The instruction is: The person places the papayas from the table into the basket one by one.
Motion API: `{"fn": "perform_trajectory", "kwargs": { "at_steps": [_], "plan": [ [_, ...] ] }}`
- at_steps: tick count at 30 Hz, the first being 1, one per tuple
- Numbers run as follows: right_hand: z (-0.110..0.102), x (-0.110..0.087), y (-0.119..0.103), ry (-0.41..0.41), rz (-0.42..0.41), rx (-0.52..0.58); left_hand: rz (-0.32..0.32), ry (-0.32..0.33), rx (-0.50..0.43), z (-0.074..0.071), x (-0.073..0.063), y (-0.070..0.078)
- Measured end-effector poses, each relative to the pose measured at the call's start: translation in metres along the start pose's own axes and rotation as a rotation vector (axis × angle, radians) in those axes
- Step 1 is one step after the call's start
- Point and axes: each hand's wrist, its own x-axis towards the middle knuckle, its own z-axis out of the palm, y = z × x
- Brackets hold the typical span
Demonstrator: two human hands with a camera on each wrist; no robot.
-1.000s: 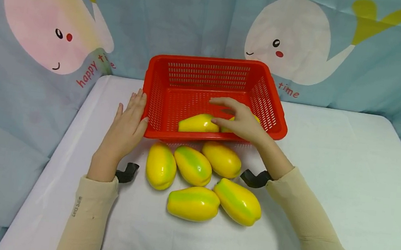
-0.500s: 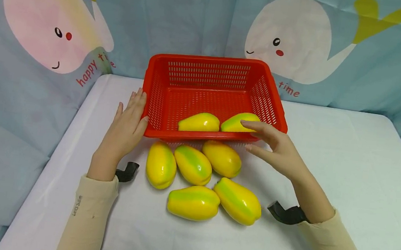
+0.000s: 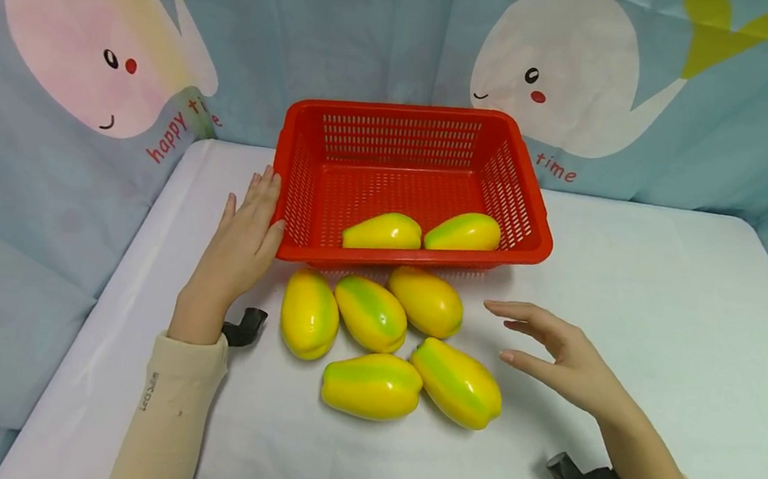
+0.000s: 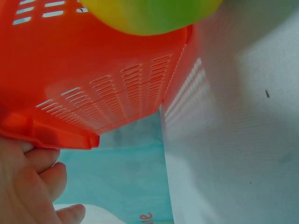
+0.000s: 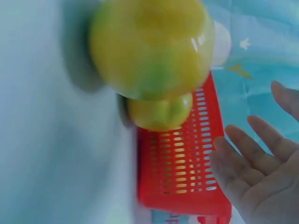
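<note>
From where I stand, the person's left hand (image 3: 231, 253) comes first, fingers straight and held together, laid against the left rim of a rectangular red plastic basket with slotted walls (image 3: 382, 256). In front of the basket, on a white cloth-covered table (image 3: 272, 449), a glossy yellow oval fruit streaked with green (image 3: 310, 315) lies nearly lengthwise, and just beside it a second fruit (image 3: 371, 315) lies at a slant. About level with that one, but inside the basket by its near wall, rests a third fruit (image 3: 382, 233). Nearer the person, a fourth fruit (image 3: 371, 386) lies crosswise on the table; a fifth fruit (image 3: 425, 302) sits close to the basket's front. Inside again, to the right, is a sixth fruit (image 3: 464, 232), and outside, a seventh fruit (image 3: 456, 383) slants by the fourth. Last, the right hand (image 3: 566, 362) hangs apart from everything, thumb clear of its gently bent fingers, holding nothing. Counting two in and five out, I'd judge the filling under halfway, with those five left.
</note>
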Motion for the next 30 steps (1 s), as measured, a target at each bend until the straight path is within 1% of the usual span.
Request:
{"fn": "perform_trajectory", "kwargs": {
  "at_steps": [2, 5, 8, 11, 14, 16, 21, 25, 30],
  "plan": [
    [0.004, -0.007, 0.001, -0.014, 0.005, 0.001, -0.002, -0.001, 0.002, 0.0, 0.0, 0.0],
    [0.011, -0.016, 0.002, -0.037, -0.009, 0.02, -0.005, 0.001, 0.001, 0.0, 0.001, 0.0],
    [0.016, -0.021, 0.003, -0.059, -0.021, 0.045, -0.007, 0.007, -0.002, 0.0, 0.001, -0.001],
    [0.02, -0.024, 0.005, -0.107, -0.028, 0.062, -0.007, 0.009, -0.004, 0.001, 0.001, -0.001],
    [0.023, -0.026, 0.007, -0.164, -0.009, 0.037, -0.006, 0.006, -0.008, 0.001, 0.0, -0.001],
    [0.026, -0.026, 0.009, -0.189, -0.004, 0.007, -0.004, 0.006, -0.009, 0.0, 0.0, -0.001],
    [0.028, -0.025, 0.008, -0.188, 0.022, -0.061, 0.005, 0.005, -0.011, -0.001, 0.001, -0.001],
    [0.028, -0.025, 0.009, -0.201, 0.059, -0.077, 0.01, 0.002, -0.009, 0.0, 0.001, -0.001],
    [0.028, -0.025, 0.011, -0.197, 0.076, -0.071, 0.009, 0.0, -0.017, 0.001, 0.001, 0.0]
  ]
}}
